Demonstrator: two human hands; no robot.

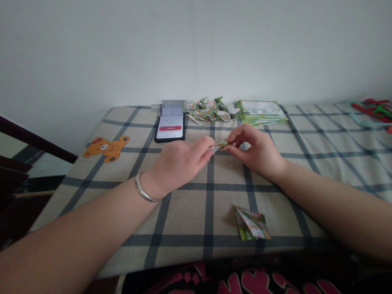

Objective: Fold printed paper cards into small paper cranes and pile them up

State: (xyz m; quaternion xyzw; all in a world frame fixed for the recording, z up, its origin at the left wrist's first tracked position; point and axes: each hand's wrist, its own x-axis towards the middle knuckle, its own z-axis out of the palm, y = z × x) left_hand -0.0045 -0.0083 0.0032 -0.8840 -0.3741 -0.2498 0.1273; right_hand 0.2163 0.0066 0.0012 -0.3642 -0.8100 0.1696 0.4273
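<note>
My left hand (186,159) and my right hand (254,147) meet over the middle of the table, both closed in a pinch. Between their fingertips is a small piece of folded printed paper (221,144), green and white, mostly covered by the fingers. Nearer to me on the cloth lies another folded paper piece (252,223), printed in green, white and orange. Beyond my hands, several folded paper pieces (211,111) with pointed corners are heaped together. To the right of that heap lies a flat stack of green printed paper (261,111).
A phone (169,122) showing a timer lies at the back, near the wall (196,49). A bear-shaped sticker (107,148) is on the checked tablecloth (190,212) at left. At the far right, a pale blue-edged tray (357,118) holds red and green items.
</note>
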